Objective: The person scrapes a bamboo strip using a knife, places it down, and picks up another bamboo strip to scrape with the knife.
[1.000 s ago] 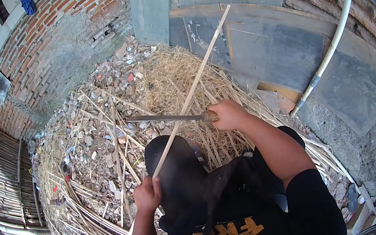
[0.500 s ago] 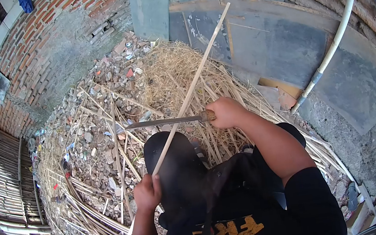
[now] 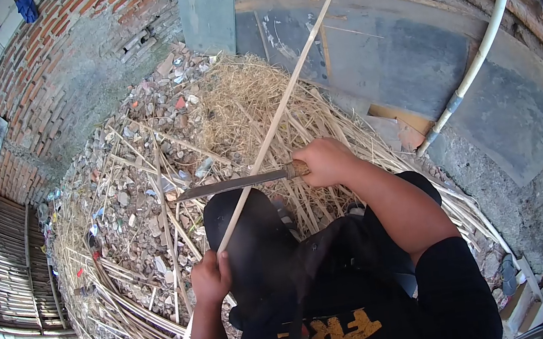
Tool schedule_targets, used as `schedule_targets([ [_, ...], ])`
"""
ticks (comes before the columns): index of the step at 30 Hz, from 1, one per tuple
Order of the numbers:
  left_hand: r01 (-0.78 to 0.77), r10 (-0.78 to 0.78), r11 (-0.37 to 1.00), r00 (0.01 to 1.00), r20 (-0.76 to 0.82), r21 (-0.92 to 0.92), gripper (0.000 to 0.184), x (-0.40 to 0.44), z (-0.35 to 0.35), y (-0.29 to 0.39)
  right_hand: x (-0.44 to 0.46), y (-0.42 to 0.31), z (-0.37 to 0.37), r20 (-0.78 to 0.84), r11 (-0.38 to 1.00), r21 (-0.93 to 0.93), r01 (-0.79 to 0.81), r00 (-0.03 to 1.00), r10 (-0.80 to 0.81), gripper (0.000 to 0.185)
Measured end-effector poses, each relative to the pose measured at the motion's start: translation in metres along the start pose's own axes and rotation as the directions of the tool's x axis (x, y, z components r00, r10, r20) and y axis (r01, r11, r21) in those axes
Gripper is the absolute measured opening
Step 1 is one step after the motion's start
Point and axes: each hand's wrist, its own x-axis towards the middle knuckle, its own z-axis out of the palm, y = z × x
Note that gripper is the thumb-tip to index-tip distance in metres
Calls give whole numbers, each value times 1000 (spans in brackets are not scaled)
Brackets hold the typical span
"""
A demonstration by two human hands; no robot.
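My left hand (image 3: 210, 278) is closed round the lower end of a long, pale wooden strip (image 3: 284, 102), which slants up to the right in front of my knee. In my right hand (image 3: 325, 162) is the wooden handle of a long-bladed knife (image 3: 231, 184). Its dark blade points left and crosses the strip just above my left knee. Blade and strip appear to touch at the crossing. My fingers hide the strip's lower end and part of the handle.
Rubble (image 3: 131, 195), dry straw shavings (image 3: 235, 99) and many loose strips (image 3: 133, 294) cover the ground. Grey panels (image 3: 387, 58) lean at the back, with a pale pole (image 3: 477, 63) at the right. A bamboo screen (image 3: 5, 259) stands at the left, beside a brick wall (image 3: 47, 82).
The knife has moved down along the strip towards my left hand, its tip now lower. My right hand has shifted slightly left. The strip's top end sits a little higher in view.
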Motion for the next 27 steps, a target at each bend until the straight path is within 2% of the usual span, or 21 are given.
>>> schedule_targets([
  [5, -11, 12, 1000, 998, -61, 9, 34, -1, 3, 1, 13, 15, 1, -40, 997, 63, -53, 998, 55, 21],
  [8, 124, -124, 992, 992, 20, -18, 42, -2, -3, 7, 9, 19, -3, -41, 992, 94, -85, 995, 89, 23],
  [11, 109, -109, 994, 994, 19, -30, 42, -1, -2, 6, 0, 10, -5, -72, 992, 62, -112, 991, 116, 25],
  [14, 31, -31, 999, 999, -21, 9, 35, -1, -2, 6, -5, 8, -6, -78, 992, 45, -118, 989, 121, 25],
  [20, 47, -47, 999, 999, -1, -4, 36, -1, 1, 4, -4, -2, -6, 11, 999, -13, -41, 999, 41, 27],
  [27, 49, -49, 999, 999, 6, -3, 36, -1, 2, 2, 1, -3, -3, -11, 1000, 6, -12, 1000, 12, 25],
])
